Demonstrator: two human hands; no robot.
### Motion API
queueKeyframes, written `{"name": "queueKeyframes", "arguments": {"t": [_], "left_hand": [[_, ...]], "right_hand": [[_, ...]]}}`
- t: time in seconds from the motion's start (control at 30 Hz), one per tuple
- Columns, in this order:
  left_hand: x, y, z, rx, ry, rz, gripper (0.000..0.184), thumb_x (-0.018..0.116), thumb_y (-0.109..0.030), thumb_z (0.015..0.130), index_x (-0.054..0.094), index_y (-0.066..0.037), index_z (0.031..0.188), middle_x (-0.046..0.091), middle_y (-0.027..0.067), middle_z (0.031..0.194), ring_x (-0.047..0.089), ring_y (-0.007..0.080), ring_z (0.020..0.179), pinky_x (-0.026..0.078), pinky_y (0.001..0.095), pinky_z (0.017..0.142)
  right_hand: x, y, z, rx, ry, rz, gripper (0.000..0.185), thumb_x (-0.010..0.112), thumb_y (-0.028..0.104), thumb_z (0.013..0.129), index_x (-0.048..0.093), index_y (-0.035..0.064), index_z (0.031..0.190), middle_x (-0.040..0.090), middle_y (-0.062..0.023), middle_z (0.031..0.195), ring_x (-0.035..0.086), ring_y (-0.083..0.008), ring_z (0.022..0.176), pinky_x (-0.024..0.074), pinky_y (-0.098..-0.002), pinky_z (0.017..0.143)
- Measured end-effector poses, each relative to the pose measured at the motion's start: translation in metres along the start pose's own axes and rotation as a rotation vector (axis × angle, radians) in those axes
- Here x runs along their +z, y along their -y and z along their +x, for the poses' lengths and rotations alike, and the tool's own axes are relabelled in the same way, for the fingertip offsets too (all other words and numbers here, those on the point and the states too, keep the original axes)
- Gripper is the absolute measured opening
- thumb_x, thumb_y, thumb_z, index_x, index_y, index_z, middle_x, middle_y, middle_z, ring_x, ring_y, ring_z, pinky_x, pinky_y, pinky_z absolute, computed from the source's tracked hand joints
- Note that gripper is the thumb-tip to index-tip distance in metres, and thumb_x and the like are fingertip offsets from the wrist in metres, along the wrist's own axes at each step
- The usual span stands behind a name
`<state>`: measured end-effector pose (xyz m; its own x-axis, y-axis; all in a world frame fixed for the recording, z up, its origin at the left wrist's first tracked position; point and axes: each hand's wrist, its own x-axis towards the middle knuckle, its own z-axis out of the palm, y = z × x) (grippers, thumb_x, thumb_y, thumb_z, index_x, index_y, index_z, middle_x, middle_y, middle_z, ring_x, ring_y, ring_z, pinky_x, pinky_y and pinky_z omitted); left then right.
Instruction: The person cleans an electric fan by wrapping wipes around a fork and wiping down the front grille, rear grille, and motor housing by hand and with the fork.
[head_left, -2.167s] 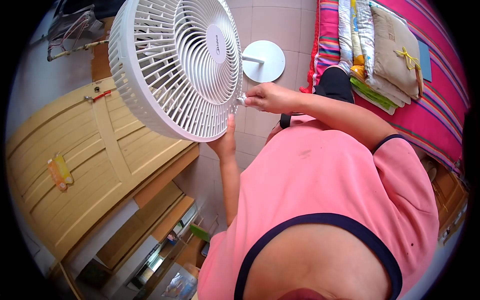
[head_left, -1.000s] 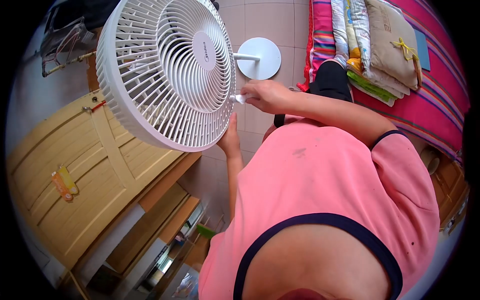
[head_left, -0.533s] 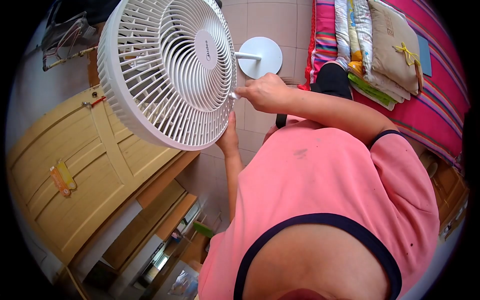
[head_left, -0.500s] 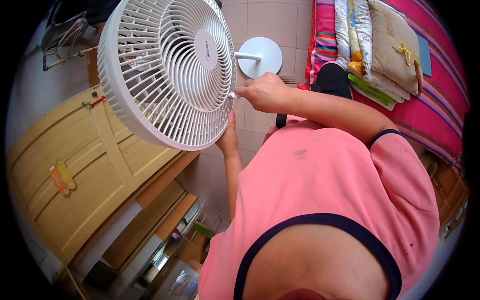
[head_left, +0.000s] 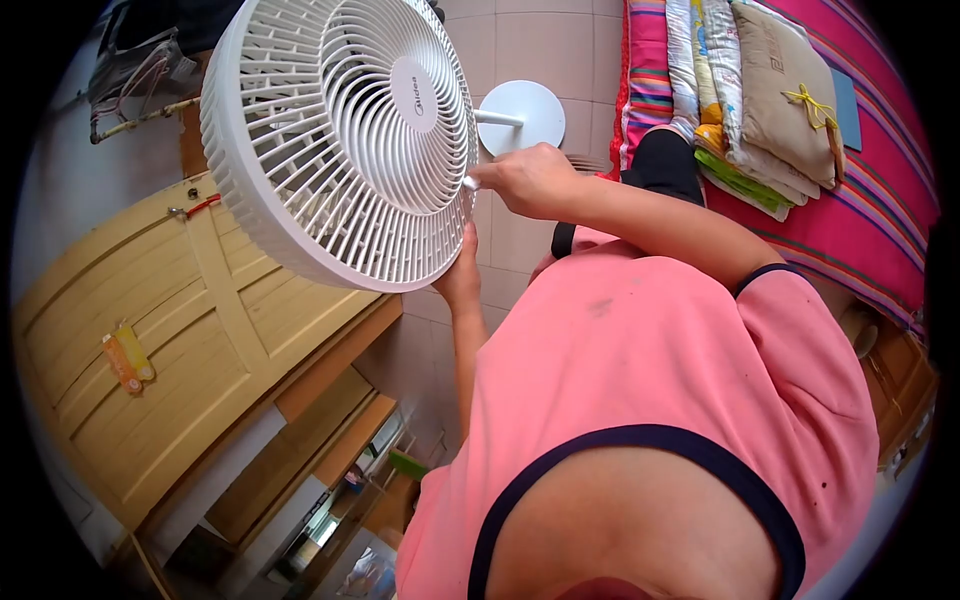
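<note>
A white fan with a round slatted grille fills the upper left, tilted. My left hand grips its lower right rim, thumb up along the edge, the other fingers mostly hidden behind it. At the grille's right edge, my right hand is closed in a pinch on a small white wipe, which touches the rim. Behind the fan, a thin white pole joins a round white base near the tiled floor.
A bed with a pink striped cover is at the right, bearing folded quilts and a beige cushion. On the left are a wooden door and a metal rack. Shelves stand at the lower left.
Since the earliest frame, the fan has tilted slightly and shifted left, and my right hand has come in closer to its rim. Over the last half second, the fan head has moved slightly right and up.
</note>
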<state>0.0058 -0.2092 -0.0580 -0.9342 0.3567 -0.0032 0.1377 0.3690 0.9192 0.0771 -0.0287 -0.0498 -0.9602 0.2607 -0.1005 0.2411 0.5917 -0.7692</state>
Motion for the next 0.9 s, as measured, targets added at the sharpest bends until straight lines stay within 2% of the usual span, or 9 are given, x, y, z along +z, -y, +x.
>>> {"name": "queueKeyframes", "arguments": {"t": [0.07, 0.1, 0.17, 0.3, 0.53, 0.63, 0.77, 0.87, 0.9], "left_hand": [[-0.006, 0.006, 0.004, 0.008, 0.01, 0.049, 0.062, 0.074, -0.006, 0.075, 0.046, 0.002, 0.129, 0.052, 0.0128, 0.128, 0.052, 0.0231, 0.112, 0.042, 0.0352, 0.096], [-0.008, 0.006, 0.006, 0.02, 0.022, 0.101, 0.062, 0.074, -0.007, 0.075, 0.046, 0.002, 0.13, 0.052, 0.013, 0.129, 0.052, 0.0235, 0.112, 0.041, 0.0355, 0.097], [-0.01, 0.005, 0.004, -0.006, 0.035, 0.111, 0.062, 0.074, -0.01, 0.076, 0.046, 0.002, 0.13, 0.05, 0.0137, 0.131, 0.051, 0.0252, 0.115, 0.038, 0.0364, 0.1], [-0.018, 0.022, 0.007, 0.075, 0.045, 0.201, 0.065, 0.075, -0.011, 0.075, 0.045, 0.002, 0.131, 0.049, 0.015, 0.133, 0.048, 0.0273, 0.118, 0.035, 0.0378, 0.103], [-0.018, 0.022, 0.009, 0.098, 0.059, 0.183, 0.067, 0.075, -0.012, 0.076, 0.042, 0.002, 0.133, 0.047, 0.015, 0.135, 0.046, 0.0276, 0.12, 0.034, 0.0382, 0.104], [-0.021, 0.02, 0.008, 0.043, 0.088, 0.221, 0.067, 0.074, -0.011, 0.076, 0.041, 0.002, 0.134, 0.045, 0.0152, 0.136, 0.045, 0.0273, 0.122, 0.032, 0.0384, 0.105], [-0.021, 0.022, 0.008, 0.009, 0.108, 0.153, 0.069, 0.073, -0.012, 0.077, 0.039, 0.001, 0.136, 0.044, 0.0148, 0.137, 0.043, 0.0274, 0.124, 0.031, 0.038, 0.106], [-0.025, 0.03, 0.011, 0.026, 0.122, 0.162, 0.068, 0.073, -0.012, 0.077, 0.04, 0.001, 0.136, 0.044, 0.0148, 0.137, 0.043, 0.0269, 0.124, 0.031, 0.0377, 0.106], [-0.025, 0.027, 0.011, 0.026, 0.123, 0.16, 0.068, 0.073, -0.012, 0.077, 0.04, 0.001, 0.136, 0.044, 0.0148, 0.137, 0.043, 0.027, 0.124, 0.031, 0.0377, 0.106]], "right_hand": [[0.006, -0.009, -0.006, -0.01, -0.091, -0.021, 0.027, 0.052, 0.015, 0.086, 0.062, 0.0206, 0.11, 0.066, -0.0066, 0.079, 0.065, -0.0286, 0.069, 0.0506, -0.0423, 0.06], [0.004, -0.014, -0.008, -0.008, -0.089, -0.023, 0.027, 0.052, 0.015, 0.086, 0.062, 0.0206, 0.11, 0.066, -0.0066, 0.079, 0.065, -0.0286, 0.069, 0.0506, -0.0423, 0.06], [-0.002, -0.027, -0.009, 0.026, -0.256, -0.079, 0.027, 0.053, 0.016, 0.085, 0.062, 0.021, 0.109, 0.067, -0.0065, 0.08, 0.066, -0.0286, 0.07, 0.0511, -0.0421, 0.059], [-0.002, -0.036, -0.011, -0.028, -0.141, -0.184, 0.027, 0.053, 0.014, 0.083, 0.062, 0.0208, 0.108, 0.067, -0.0066, 0.082, 0.066, -0.027, 0.07, 0.0512, -0.0407, 0.057], [0.007, -0.019, 0.0, -0.05, -0.009, -0.125, 0.029, 0.051, 0.01, 0.082, 0.062, 0.0179, 0.107, 0.066, -0.0054, 0.078, 0.066, -0.0266, 0.072, 0.0502, -0.0414, 0.056], [0.01, -0.016, 0.005, -0.062, -0.012, -0.093, 0.033, 0.052, 0.007, 0.077, 0.067, 0.0172, 0.105, 0.068, -0.011, 0.085, 0.067, -0.0269, 0.074, 0.0518, -0.0391, 0.061], [0.009, -0.012, 0.009, -0.073, 0.019, -0.116, 0.028, 0.051, 0.008, 0.081, 0.062, 0.0154, 0.106, 0.066, -0.0075, 0.08, 0.066, -0.027, 0.073, 0.0502, -0.042, 0.057], [0.01, -0.01, 0.013, -0.075, 0.013, -0.092, 0.029, 0.051, 0.007, 0.08, 0.062, 0.0146, 0.106, 0.066, -0.0083, 0.08, 0.066, -0.0277, 0.073, 0.0502, -0.0419, 0.058], [0.01, -0.005, 0.016, -0.065, 0.014, -0.076, 0.029, 0.053, 0.007, 0.077, 0.065, 0.0135, 0.103, 0.067, -0.0104, 0.081, 0.066, -0.0287, 0.075, 0.0509, -0.0413, 0.061]]}}
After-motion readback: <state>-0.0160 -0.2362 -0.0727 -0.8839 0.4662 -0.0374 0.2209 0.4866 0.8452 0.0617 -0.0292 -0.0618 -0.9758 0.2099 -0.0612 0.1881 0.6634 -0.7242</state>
